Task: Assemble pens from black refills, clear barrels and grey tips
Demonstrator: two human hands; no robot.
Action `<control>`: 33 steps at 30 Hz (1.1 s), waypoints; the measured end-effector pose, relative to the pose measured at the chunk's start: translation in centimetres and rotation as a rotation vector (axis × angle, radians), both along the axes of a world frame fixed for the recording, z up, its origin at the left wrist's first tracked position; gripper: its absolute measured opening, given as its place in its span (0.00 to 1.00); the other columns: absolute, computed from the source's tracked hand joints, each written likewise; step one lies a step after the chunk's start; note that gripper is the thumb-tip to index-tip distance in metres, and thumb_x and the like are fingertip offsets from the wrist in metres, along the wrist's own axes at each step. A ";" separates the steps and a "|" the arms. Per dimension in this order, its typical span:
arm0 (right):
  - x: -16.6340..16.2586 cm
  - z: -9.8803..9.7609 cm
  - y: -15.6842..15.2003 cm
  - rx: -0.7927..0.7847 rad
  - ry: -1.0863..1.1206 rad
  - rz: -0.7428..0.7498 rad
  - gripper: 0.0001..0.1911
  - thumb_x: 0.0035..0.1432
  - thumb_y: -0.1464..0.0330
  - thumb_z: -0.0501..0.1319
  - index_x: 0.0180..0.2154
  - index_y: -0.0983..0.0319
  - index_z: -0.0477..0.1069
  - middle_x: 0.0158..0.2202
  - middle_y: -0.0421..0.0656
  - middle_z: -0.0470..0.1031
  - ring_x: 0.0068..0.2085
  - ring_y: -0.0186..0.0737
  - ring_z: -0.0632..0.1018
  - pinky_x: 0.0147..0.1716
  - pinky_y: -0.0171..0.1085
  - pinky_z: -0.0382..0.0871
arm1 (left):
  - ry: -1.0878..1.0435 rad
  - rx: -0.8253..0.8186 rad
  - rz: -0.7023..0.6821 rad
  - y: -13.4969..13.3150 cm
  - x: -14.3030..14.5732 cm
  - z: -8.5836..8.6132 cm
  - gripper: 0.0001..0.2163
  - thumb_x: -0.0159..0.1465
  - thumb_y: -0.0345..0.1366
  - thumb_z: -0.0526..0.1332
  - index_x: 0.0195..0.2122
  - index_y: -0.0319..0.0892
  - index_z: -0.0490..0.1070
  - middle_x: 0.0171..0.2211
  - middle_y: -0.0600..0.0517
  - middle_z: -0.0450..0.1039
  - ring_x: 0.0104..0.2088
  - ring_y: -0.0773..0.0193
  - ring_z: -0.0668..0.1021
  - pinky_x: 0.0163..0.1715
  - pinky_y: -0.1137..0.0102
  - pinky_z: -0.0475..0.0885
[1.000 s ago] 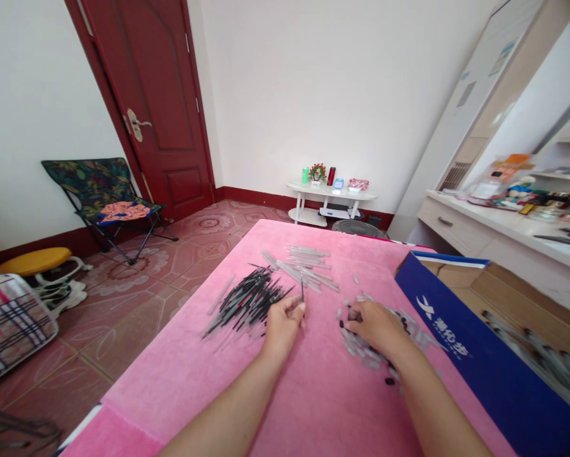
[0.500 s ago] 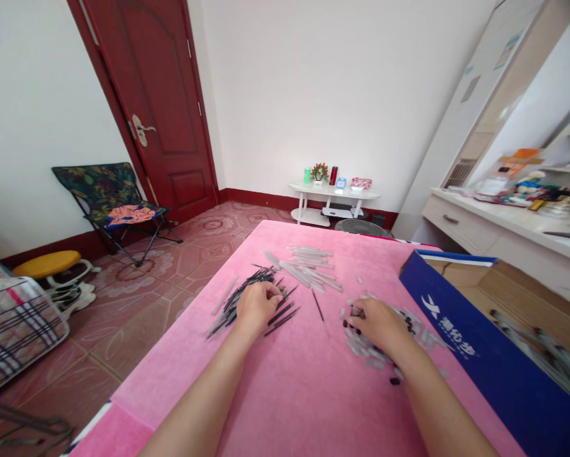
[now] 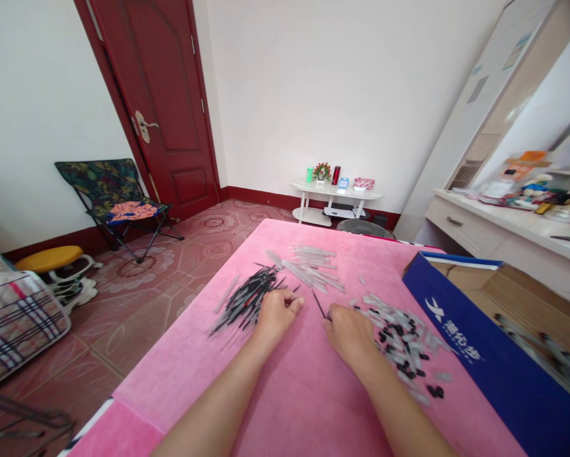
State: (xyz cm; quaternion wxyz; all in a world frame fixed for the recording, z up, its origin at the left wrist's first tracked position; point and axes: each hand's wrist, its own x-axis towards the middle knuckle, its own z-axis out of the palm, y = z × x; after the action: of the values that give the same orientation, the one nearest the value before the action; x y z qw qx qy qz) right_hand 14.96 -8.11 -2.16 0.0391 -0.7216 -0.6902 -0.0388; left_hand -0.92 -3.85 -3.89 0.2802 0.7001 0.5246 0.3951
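Observation:
My left hand point(image 3: 279, 314) is closed in a pinch at the right edge of a pile of thin black pen refills point(image 3: 247, 298). A dark tip shows just beyond its fingers; whether they hold it is unclear. My right hand point(image 3: 350, 333) has its fingers closed at the near end of a lone black refill point(image 3: 318, 303) on the pink cloth point(image 3: 285, 393). Something dark shows at its fingertips, too small to name. To its right spreads a heap of small clear and black pen caps point(image 3: 404, 336). Clear pen barrels point(image 3: 313, 270) lie behind both hands.
A blue cardboard box point(image 3: 449, 324) containing pens point(image 3: 551, 355) stands along the table's right side. Further right is a white counter point(image 3: 494, 216) with bottles and small items. A folding chair point(image 3: 108, 197) and a yellow stool point(image 3: 49, 259) stand on the left.
My right hand has moved left, off the cap heap to the lone refill. My left hand has shifted right, from over the refill pile to its edge.

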 end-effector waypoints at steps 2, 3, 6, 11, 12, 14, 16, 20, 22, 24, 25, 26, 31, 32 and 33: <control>0.3 0.0 0.1 -0.005 0.030 -0.023 0.09 0.52 0.66 0.54 0.29 0.61 0.71 0.30 0.48 0.75 0.33 0.42 0.75 0.28 0.35 0.59 | -0.023 -0.011 -0.016 -0.2 0.5 -0.2 0.11 0.54 0.38 0.56 0.22 0.38 0.73 0.19 0.53 0.71 0.21 0.67 0.70 0.22 0.73 0.60; 0.5 0.0 0.2 0.002 0.060 -0.036 0.09 0.52 0.66 0.53 0.29 0.61 0.70 0.29 0.47 0.75 0.33 0.41 0.75 0.27 0.34 0.58 | -0.034 -0.014 -0.026 -0.3 0.7 -0.3 0.11 0.54 0.38 0.56 0.22 0.38 0.74 0.19 0.53 0.71 0.21 0.67 0.70 0.23 0.73 0.60; 1.0 0.0 1.0 0.089 0.169 -0.040 0.10 0.53 0.65 0.51 0.31 0.60 0.69 0.29 0.44 0.75 0.32 0.39 0.74 0.27 0.33 0.57 | -0.072 -0.006 -0.056 -0.9 1.5 -0.6 0.10 0.54 0.36 0.55 0.24 0.38 0.74 0.22 0.52 0.73 0.23 0.66 0.71 0.24 0.73 0.61; 1.0 -0.3 3.8 0.248 0.258 0.036 0.09 0.53 0.69 0.51 0.34 0.63 0.68 0.32 0.44 0.73 0.34 0.36 0.73 0.32 0.31 0.58 | -0.005 0.089 -0.088 -1.9 2.5 -1.0 0.09 0.55 0.35 0.55 0.25 0.41 0.74 0.25 0.51 0.74 0.25 0.64 0.72 0.27 0.72 0.63; 0.9 -0.4 4.4 0.254 0.248 0.038 0.09 0.53 0.70 0.51 0.34 0.63 0.68 0.33 0.44 0.73 0.35 0.36 0.73 0.32 0.31 0.58 | 0.016 0.104 -0.101 -2.0 2.5 -1.0 0.09 0.55 0.35 0.55 0.26 0.41 0.74 0.25 0.51 0.74 0.26 0.64 0.72 0.28 0.72 0.63; 0.7 -0.6 5.2 0.235 0.206 0.023 0.09 0.53 0.71 0.51 0.34 0.62 0.68 0.34 0.45 0.72 0.36 0.37 0.72 0.32 0.32 0.58 | 0.048 0.129 -0.121 -2.2 2.5 -1.0 0.08 0.55 0.34 0.55 0.26 0.42 0.75 0.26 0.51 0.75 0.27 0.63 0.73 0.29 0.71 0.64; 0.5 -0.8 5.7 0.198 0.153 -0.008 0.09 0.52 0.71 0.52 0.35 0.62 0.68 0.36 0.45 0.71 0.37 0.38 0.72 0.32 0.32 0.59 | 0.068 0.145 -0.128 -2.3 2.4 -1.0 0.08 0.55 0.34 0.55 0.26 0.43 0.75 0.26 0.51 0.75 0.28 0.63 0.73 0.29 0.71 0.64; 0.0 -0.9 6.0 0.161 0.064 -0.045 0.12 0.53 0.72 0.51 0.40 0.63 0.67 0.38 0.48 0.70 0.38 0.40 0.72 0.33 0.34 0.60 | 0.086 0.158 -0.139 -2.3 2.4 -1.0 0.08 0.55 0.34 0.56 0.27 0.43 0.74 0.26 0.51 0.74 0.27 0.63 0.73 0.30 0.71 0.64; -0.1 -0.7 6.0 0.151 0.048 -0.036 0.12 0.53 0.72 0.51 0.40 0.63 0.67 0.38 0.49 0.71 0.39 0.40 0.73 0.34 0.34 0.60 | 0.083 0.161 -0.150 -2.3 2.4 -1.0 0.07 0.54 0.35 0.56 0.26 0.43 0.74 0.25 0.51 0.74 0.26 0.64 0.72 0.29 0.71 0.64; 0.1 -0.3 5.7 0.133 0.046 -0.033 0.12 0.52 0.72 0.52 0.38 0.63 0.69 0.36 0.48 0.72 0.38 0.40 0.73 0.33 0.33 0.60 | 0.071 0.163 -0.140 -2.2 2.4 -1.0 0.06 0.54 0.35 0.57 0.26 0.42 0.74 0.24 0.51 0.73 0.25 0.65 0.72 0.28 0.71 0.64; 0.3 -0.1 5.6 0.125 0.054 -0.037 0.11 0.51 0.72 0.53 0.37 0.63 0.69 0.35 0.48 0.73 0.38 0.40 0.73 0.33 0.33 0.60 | 0.062 0.165 -0.124 -2.1 2.3 -1.0 0.06 0.54 0.34 0.57 0.26 0.42 0.74 0.24 0.51 0.73 0.25 0.65 0.71 0.28 0.71 0.64; 0.6 0.1 5.4 0.117 0.073 -0.047 0.10 0.50 0.72 0.53 0.35 0.62 0.70 0.33 0.47 0.74 0.37 0.40 0.74 0.33 0.33 0.61 | 0.051 0.168 -0.104 -2.0 2.2 -1.1 0.06 0.53 0.34 0.58 0.26 0.42 0.74 0.25 0.51 0.72 0.26 0.65 0.71 0.28 0.71 0.64; 2.4 0.3 3.7 0.088 0.452 -0.028 0.07 0.45 0.71 0.55 0.26 0.63 0.72 0.26 0.44 0.75 0.31 0.39 0.75 0.29 0.32 0.62 | -0.047 0.170 -0.035 -1.3 1.9 -1.3 0.06 0.54 0.31 0.57 0.28 0.40 0.74 0.26 0.50 0.72 0.29 0.64 0.72 0.31 0.71 0.65; 2.6 0.2 3.3 0.074 0.585 -0.005 0.07 0.44 0.70 0.55 0.26 0.63 0.71 0.26 0.44 0.75 0.30 0.38 0.75 0.28 0.32 0.62 | -0.074 0.162 -0.038 -1.3 2.0 -1.2 0.07 0.54 0.31 0.57 0.28 0.40 0.74 0.27 0.50 0.72 0.29 0.64 0.72 0.32 0.71 0.65; 2.7 0.2 2.9 0.060 0.720 0.020 0.07 0.44 0.69 0.55 0.26 0.64 0.71 0.25 0.44 0.75 0.29 0.38 0.74 0.27 0.32 0.63 | -0.111 0.146 -0.045 -1.3 2.1 -1.2 0.07 0.54 0.32 0.57 0.29 0.40 0.74 0.27 0.50 0.72 0.30 0.64 0.72 0.33 0.70 0.65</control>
State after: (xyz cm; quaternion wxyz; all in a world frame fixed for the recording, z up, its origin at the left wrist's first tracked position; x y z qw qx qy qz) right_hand 17.66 -5.26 -1.98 0.3014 -0.6807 -0.6377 0.1979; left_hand 1.18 -5.17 -5.08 0.2658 0.7074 0.4620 0.4642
